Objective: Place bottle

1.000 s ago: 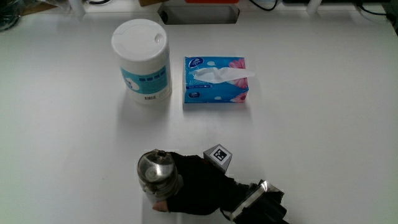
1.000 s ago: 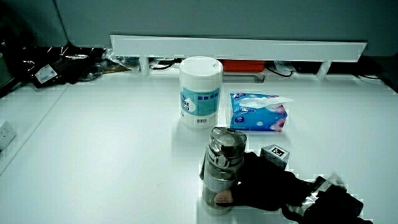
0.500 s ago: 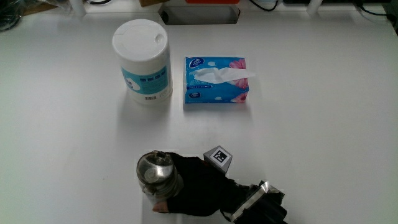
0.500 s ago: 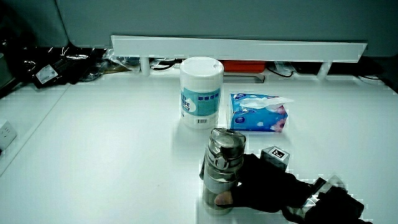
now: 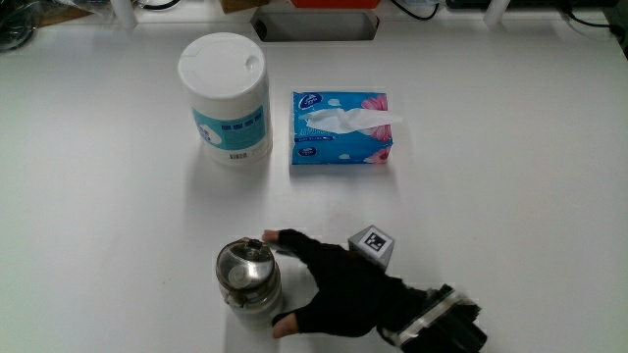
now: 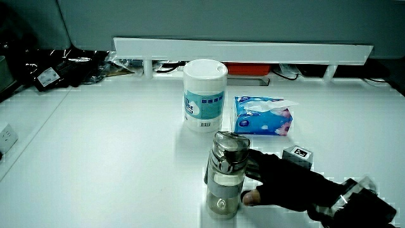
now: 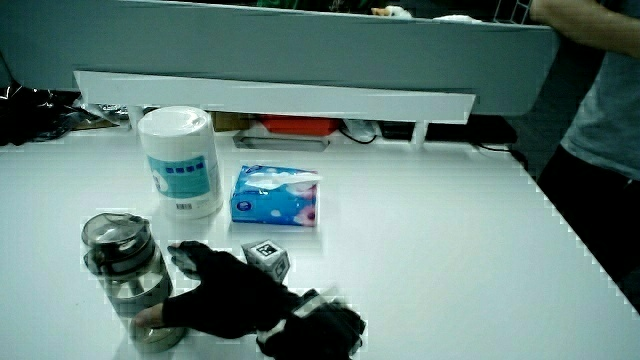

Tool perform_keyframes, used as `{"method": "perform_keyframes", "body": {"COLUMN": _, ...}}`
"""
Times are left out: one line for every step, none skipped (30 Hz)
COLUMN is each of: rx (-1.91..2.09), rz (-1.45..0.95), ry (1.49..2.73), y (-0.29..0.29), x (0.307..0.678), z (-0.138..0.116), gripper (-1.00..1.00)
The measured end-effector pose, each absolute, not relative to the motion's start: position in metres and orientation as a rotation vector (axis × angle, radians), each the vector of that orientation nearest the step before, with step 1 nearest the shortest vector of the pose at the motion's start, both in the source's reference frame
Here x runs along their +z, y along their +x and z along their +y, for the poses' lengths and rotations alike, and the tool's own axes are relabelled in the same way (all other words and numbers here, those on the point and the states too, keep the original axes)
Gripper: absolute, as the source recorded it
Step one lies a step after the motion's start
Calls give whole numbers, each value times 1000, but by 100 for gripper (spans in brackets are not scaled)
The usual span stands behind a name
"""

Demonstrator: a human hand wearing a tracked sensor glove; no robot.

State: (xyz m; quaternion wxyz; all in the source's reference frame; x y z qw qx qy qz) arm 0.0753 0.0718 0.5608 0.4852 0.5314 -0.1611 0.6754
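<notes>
One bottle (image 5: 247,277) is standing upright on the table (image 5: 510,196), just beside the hand (image 5: 343,294), whose spread fingers (image 5: 290,240) are holding nothing. The wipes canister (image 5: 228,96) and tissue box (image 5: 340,127) are sitting farther from the person than the hand

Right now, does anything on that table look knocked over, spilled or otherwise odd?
Nothing stands out. The bottle stands upright on the table, with the hand open beside it. The wipes tub is upright too, and the tissue box lies flat beside it, a tissue poking from its slot as usual. No spill shows.
</notes>
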Motion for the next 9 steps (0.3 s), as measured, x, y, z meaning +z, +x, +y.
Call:
{"method": "perform_keyframes", "body": {"rx": 1630, "rz": -383, "ry": 1291, "y": 81, "x": 556, "z": 69, "gripper": -100}}
{"method": "perform_keyframes", "body": {"rx": 1616, "rz": -374, "ry": 1289, "y": 86, "x": 552, "z": 66, "gripper": -100}}
{"method": "perform_keyframes", "body": {"rx": 1632, "rz": -373, "ry": 1268, "y": 91, "x": 548, "z": 63, "gripper": -100}}
{"method": "perform_keyframes", "body": {"rx": 1595, "rz": -389, "ry": 1304, "y": 98, "x": 545, "z": 60, "gripper": -100}}
{"method": "perform_keyframes", "body": {"rx": 1582, "rz": -389, "ry": 1311, "y": 104, "x": 541, "z": 57, "gripper": -100}}
{"method": "perform_keyframes", "body": {"rx": 1542, "rz": -378, "ry": 1325, "y": 111, "x": 537, "z": 55, "gripper": -100}}
{"method": "perform_keyframes", "body": {"rx": 1538, "rz": -353, "ry": 1318, "y": 117, "x": 527, "z": 53, "gripper": -100}}
{"method": "perform_keyframes", "body": {"rx": 1527, "rz": -354, "ry": 1326, "y": 123, "x": 521, "z": 50, "gripper": -100}}
{"method": "perform_keyframes", "body": {"rx": 1516, "rz": -356, "ry": 1335, "y": 129, "x": 515, "z": 47, "gripper": -100}}
